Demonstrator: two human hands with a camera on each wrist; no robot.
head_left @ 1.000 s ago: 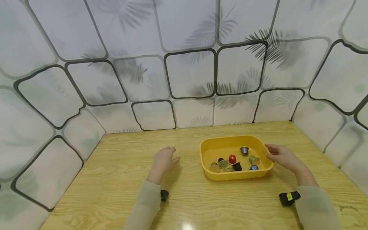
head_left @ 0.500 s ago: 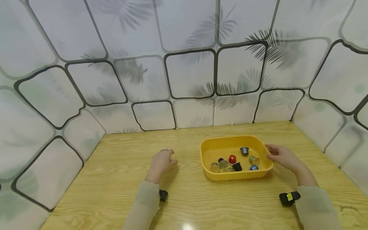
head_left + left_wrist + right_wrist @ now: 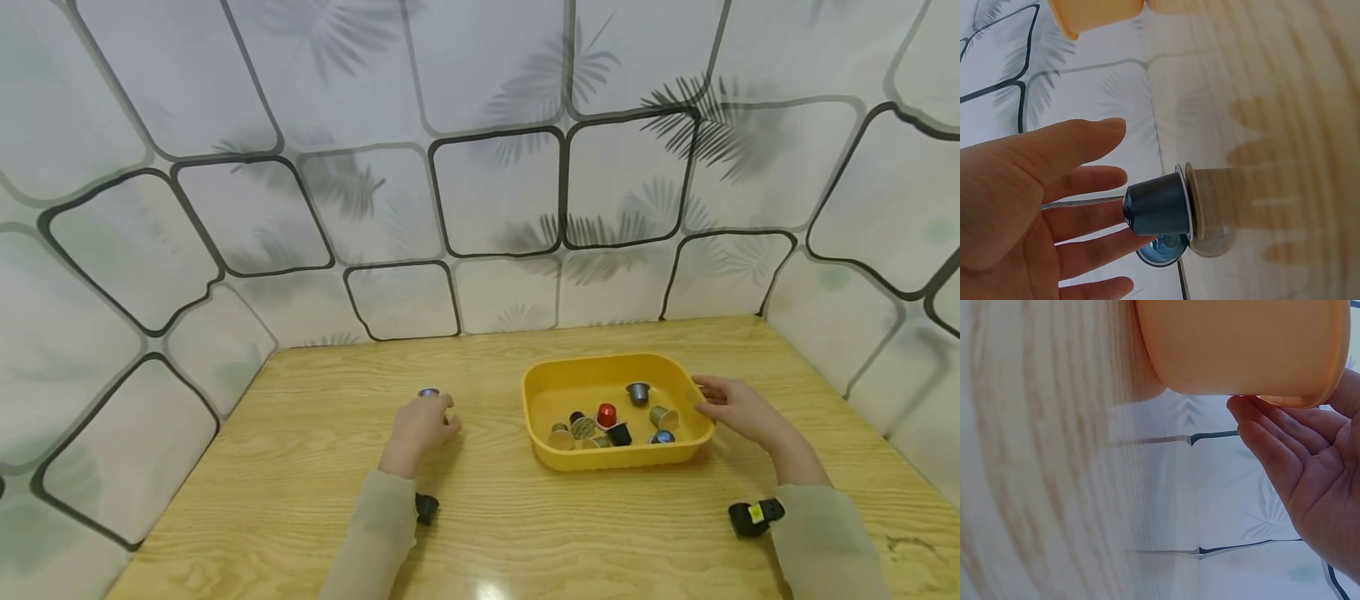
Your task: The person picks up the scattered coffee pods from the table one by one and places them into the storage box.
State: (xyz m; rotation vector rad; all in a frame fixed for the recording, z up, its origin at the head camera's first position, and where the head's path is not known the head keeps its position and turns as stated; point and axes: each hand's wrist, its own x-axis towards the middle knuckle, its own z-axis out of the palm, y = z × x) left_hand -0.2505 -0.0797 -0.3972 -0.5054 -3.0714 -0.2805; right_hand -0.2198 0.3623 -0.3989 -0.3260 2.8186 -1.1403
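My left hand (image 3: 422, 429) is low over the table, left of the yellow tray (image 3: 543, 458). In the left wrist view its thumb and fingers (image 3: 1088, 219) are spread around a dark teal coffee capsule (image 3: 1160, 205), which stands rim-down on the wood. The thumb is apart from this capsule, while the fingers reach behind it. Just beyond is a blue coffee capsule (image 3: 1163, 250), partly hidden by the dark one; its top (image 3: 429, 392) shows past the knuckles in the head view. My right hand (image 3: 742, 410) holds the tray's right rim, fingers along the outer wall and thumb at the edge.
Several coffee capsules lie in the tray, among them a red one (image 3: 606, 414), a black one (image 3: 619, 434), a green one (image 3: 663, 417) and a grey-blue one (image 3: 637, 393). A patterned cloth wall (image 3: 502, 200) encloses the wooden table (image 3: 300, 467) at the back and sides.
My left hand has drawn slightly back and to the left, and the blue capsule's top has come into view past it. The right hand and tray have stayed put.
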